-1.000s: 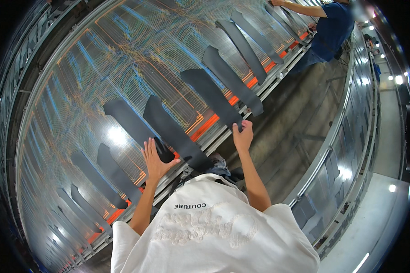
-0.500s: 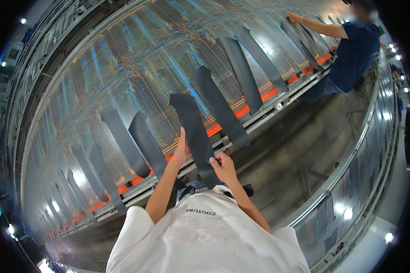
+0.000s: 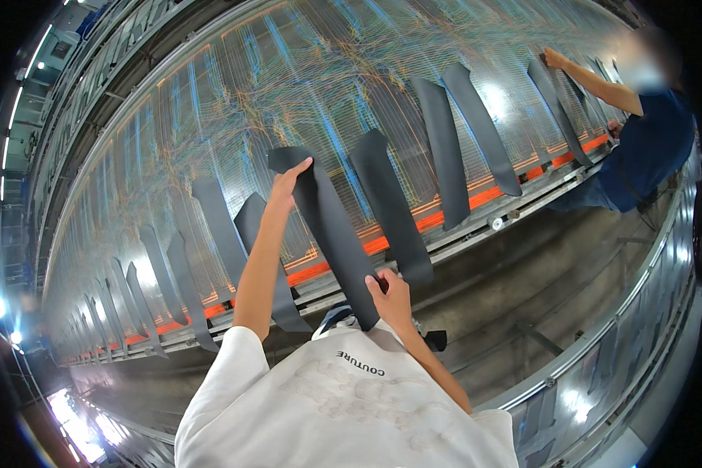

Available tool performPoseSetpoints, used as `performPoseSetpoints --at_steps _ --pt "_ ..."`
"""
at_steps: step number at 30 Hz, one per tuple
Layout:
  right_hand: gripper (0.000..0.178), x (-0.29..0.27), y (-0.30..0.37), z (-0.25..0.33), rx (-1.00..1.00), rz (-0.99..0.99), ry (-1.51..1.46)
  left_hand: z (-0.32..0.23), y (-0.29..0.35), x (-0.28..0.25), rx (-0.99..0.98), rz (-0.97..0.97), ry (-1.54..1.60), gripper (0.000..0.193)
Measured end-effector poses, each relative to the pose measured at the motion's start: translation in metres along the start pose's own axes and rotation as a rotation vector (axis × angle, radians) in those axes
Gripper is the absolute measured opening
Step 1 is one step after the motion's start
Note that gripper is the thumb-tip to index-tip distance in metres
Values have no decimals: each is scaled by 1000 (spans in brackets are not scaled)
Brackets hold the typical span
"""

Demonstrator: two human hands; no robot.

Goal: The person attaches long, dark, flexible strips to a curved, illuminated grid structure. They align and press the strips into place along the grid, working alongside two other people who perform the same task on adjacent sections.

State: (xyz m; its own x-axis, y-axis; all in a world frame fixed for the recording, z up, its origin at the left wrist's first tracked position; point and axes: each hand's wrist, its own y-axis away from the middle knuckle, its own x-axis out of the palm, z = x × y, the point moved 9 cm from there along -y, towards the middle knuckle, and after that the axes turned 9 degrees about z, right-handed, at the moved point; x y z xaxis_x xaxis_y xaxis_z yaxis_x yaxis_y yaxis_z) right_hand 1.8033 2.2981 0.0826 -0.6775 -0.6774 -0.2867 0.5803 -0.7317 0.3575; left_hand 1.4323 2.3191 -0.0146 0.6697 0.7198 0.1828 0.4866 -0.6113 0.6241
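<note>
A long dark grey strip of flexible sheet material (image 3: 329,220) slants across the table edge, its top end over the table and its lower end against my shirt. High up on its left edge, my left hand (image 3: 287,187) holds the strip, with a finger lying over the face and the rest partly hidden. Close to the lower end, my right hand (image 3: 391,298) pinches the right edge between thumb and curled fingers. To the right lies a similar grey strip (image 3: 390,207); another grey strip (image 3: 253,226) lies partly behind my left forearm.
Coloured lines cover the long metal table (image 3: 320,86), which has an orange band (image 3: 308,274) and metal rail along its near edge. More grey strips (image 3: 444,148) lie along it. A person in dark blue (image 3: 654,148) works at the right. Behind me curves another railed table (image 3: 593,366).
My left hand has slid up along the strip to its upper part, and the strip's top has shifted left. My right hand stays near the lower end. The view has turned slightly.
</note>
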Motion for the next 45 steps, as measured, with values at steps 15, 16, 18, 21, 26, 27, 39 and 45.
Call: performPoseSetpoints --at_steps 15,16,18,21,26,27,39,45 --pt "23 27 -135 -9 175 -74 94 -45 -125 -9 86 -612 -870 105" --pt "22 29 -137 -17 171 -87 72 -47 -125 -6 91 -620 -869 102" --pt "22 30 -138 -22 190 -94 55 -47 -121 -1 94 -641 -866 96" --pt "22 29 -139 -25 208 -98 59 -50 -120 5 100 -632 -852 95" --pt "21 25 -142 -28 190 -105 72 -49 -119 4 93 -591 -836 105" --pt "21 24 -143 -28 182 -105 74 -50 -119 4 97 -597 -832 104" --pt "23 26 -142 -29 205 -87 76 -47 -121 2 137 -634 -832 96" --pt "31 29 -137 -45 273 -56 40 -43 -121 1 206 -741 -891 89"
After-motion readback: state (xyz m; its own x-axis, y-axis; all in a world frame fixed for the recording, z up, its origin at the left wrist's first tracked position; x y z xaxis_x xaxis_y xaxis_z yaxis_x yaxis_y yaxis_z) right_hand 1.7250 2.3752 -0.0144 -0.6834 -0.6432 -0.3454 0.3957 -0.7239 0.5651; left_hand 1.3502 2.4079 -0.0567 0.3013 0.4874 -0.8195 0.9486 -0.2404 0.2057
